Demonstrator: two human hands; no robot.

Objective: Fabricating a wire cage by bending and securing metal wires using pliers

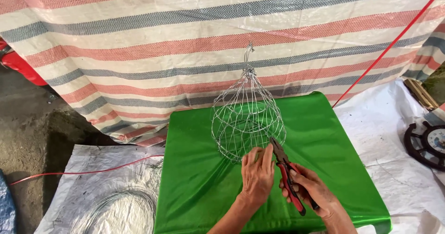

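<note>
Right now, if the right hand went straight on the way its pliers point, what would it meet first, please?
The right hand aims the red-handled pliers up and left; their tip is already at the wire basket, by the left hand fingers. Depth is unclear.
</note>
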